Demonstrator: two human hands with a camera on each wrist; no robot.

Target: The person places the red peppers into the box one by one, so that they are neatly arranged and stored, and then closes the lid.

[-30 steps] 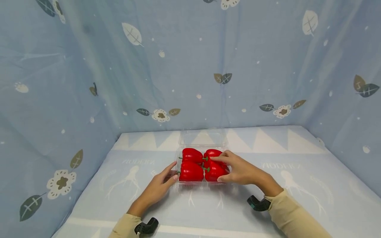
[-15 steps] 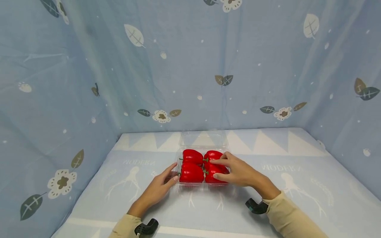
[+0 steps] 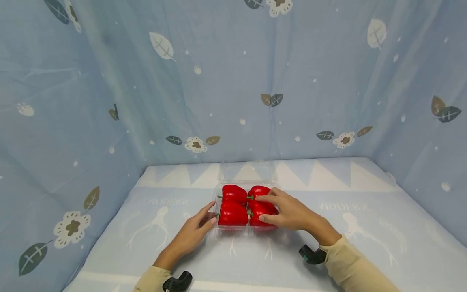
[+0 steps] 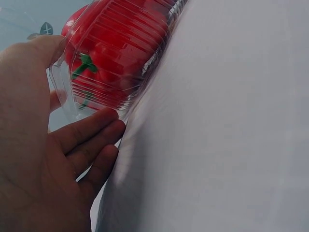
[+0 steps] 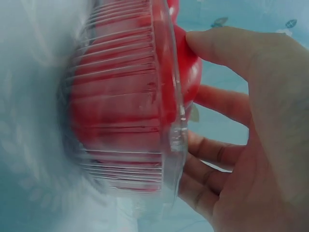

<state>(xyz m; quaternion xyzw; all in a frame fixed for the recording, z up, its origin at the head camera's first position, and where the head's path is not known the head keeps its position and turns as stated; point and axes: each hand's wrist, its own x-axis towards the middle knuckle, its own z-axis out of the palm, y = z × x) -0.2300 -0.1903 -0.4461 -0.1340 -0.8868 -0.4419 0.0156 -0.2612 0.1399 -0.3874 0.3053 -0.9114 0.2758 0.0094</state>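
A clear plastic clamshell container lies mid-table with its lid folded back. Several red bell peppers with green stems fill it in two rows. My left hand holds the container's left side. In the left wrist view its thumb lies at the rim, and the other fingers meet the ribbed wall. My right hand grips the front right bell pepper, thumb on its near side and index finger reaching over toward the rear right bell pepper. The right wrist view has the thumb on red pepper skin above the rim.
The raised lid spreads out behind the container, toward the back curtain. A patterned cloth covers the table. Curtains also close off both sides. Each wrist carries a small black camera.
My right fingers have shifted slightly left over the right-hand bell peppers, and the front right one now sits lower and more level. My left hand stays at the container's side.
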